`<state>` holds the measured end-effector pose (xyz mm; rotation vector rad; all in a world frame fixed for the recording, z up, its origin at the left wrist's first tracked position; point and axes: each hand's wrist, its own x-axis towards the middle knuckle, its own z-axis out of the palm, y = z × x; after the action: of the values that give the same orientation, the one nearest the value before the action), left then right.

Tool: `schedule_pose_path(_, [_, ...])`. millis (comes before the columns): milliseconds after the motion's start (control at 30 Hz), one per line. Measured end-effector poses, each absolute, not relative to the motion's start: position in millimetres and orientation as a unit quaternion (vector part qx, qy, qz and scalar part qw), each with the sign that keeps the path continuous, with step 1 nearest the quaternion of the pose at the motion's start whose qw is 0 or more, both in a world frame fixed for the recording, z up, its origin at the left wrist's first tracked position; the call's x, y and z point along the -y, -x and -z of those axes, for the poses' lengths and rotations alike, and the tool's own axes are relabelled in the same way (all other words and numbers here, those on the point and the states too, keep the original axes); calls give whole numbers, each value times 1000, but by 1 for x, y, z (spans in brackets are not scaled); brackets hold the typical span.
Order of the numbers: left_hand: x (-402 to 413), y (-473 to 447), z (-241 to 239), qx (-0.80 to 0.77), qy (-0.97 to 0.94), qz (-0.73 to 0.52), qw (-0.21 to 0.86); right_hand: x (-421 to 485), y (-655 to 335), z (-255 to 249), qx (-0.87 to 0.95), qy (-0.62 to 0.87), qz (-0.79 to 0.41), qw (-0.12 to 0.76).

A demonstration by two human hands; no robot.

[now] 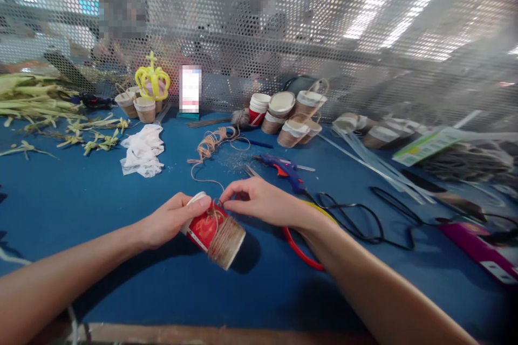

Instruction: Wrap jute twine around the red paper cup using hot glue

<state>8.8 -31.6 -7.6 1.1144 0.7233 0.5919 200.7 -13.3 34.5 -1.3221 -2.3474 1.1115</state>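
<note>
My left hand (pixel 178 218) grips a red paper cup (pixel 202 226) near its white rim, thumb on the side. The cup is tilted, its rim toward the upper left, and its lower part is wrapped in brown twine (pixel 226 237). At the cup's upper right side, my right hand (pixel 253 199) pinches the twine between thumb and fingers. From there a strand runs up to a loose twine bundle (pixel 212 143) on the table. Scissors (pixel 251 171) lie partly hidden behind my right hand, with red and yellow handles (pixel 301 250) showing around the forearm.
A blue glue gun (pixel 283 170) with a black cord lies beyond my right hand. Twine-wrapped cups (pixel 293 132) stand at the back. White crumpled cloth (pixel 143 151) and dried husks (pixel 36 97) lie left. Glue sticks (pixel 376 161) and a purple power strip (pixel 477 248) are right.
</note>
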Motion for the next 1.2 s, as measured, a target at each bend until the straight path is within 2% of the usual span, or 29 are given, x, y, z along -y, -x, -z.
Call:
schedule_pose_path(133, [32, -8, 9, -342, -519, -265, 737, 12, -187, -40, 767, 476, -399, 159])
schedule_pose_path(300, [30, -9, 11, -360, -523, -258, 728, 10, -167, -44, 841, 422, -286, 181])
schedule_pose_path(400, [29, -11, 9, -382, -526, -280, 706, 10, -164, -45, 842, 426, -267, 196])
schedule_pose_path(633, [29, -8, 6, -430, -531, -293, 669, 4, -230, -58, 728, 600, -180, 278])
schedule_pose_path(767, [27, -4, 8, -427, -561, -295, 645, 4, -281, -49, 635, 742, -67, 206])
schedule_pose_path(933, [24, -2, 8, -428, -605, -323, 588, -2, -307, -19, 630, 755, -106, 149])
schedule_pose_path(1200, [19, -1, 8, -438, -658, -323, 521, -21, -309, -5, 582, 761, -200, 208])
